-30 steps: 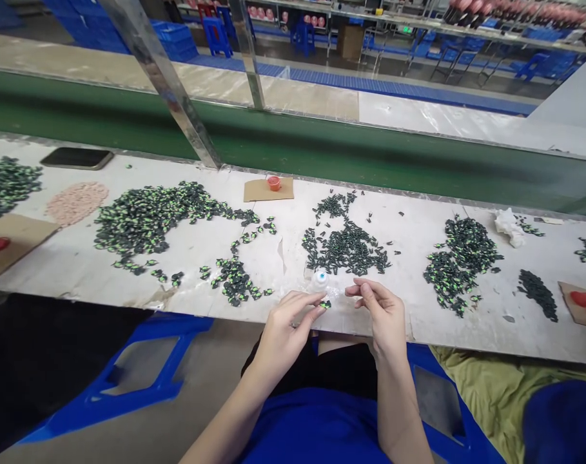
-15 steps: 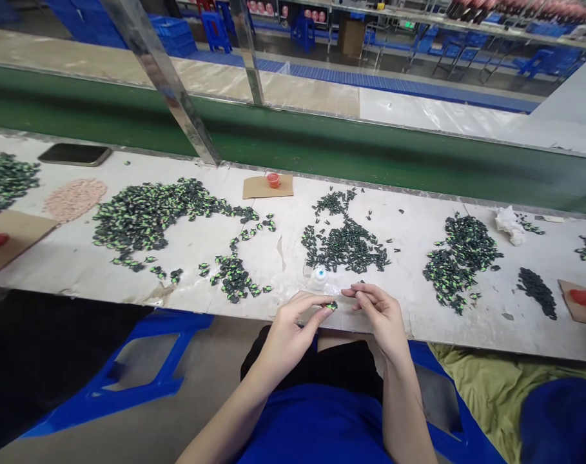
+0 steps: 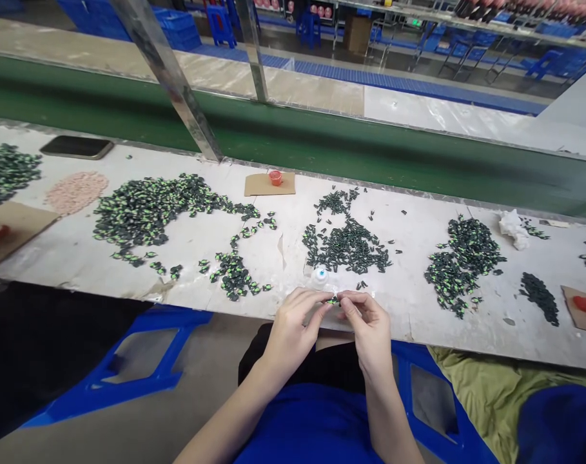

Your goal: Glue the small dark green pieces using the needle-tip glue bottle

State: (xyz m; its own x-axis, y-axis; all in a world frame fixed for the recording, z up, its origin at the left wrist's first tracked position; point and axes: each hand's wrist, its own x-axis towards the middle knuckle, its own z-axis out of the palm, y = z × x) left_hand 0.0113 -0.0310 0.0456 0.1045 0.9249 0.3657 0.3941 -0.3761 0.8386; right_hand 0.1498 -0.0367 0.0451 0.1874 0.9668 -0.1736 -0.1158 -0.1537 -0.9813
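Observation:
My left hand (image 3: pixel 295 328) and my right hand (image 3: pixel 365 322) meet at the near edge of the white bench (image 3: pixel 418 303). Between their fingertips is one small black-and-green part (image 3: pixel 332 301), pinched from both sides. Just beyond the fingers stands a small white bottle with a blue cap (image 3: pixel 320 277). A pile of dark parts (image 3: pixel 345 248) lies behind the bottle. A smaller cluster of green-marked parts (image 3: pixel 234 277) lies to the left of my left hand.
A large heap of green-black parts (image 3: pixel 147 209) lies at the left, another heap (image 3: pixel 461 258) at the right. A red cup on cardboard (image 3: pixel 274 178), a pink pile (image 3: pixel 76 191), a phone (image 3: pixel 77 147), a crumpled tissue (image 3: pixel 512 227). Green conveyor belt (image 3: pixel 370 154) behind.
My right hand has moved left to meet the left hand; both now pinch the small part that only the left hand held before.

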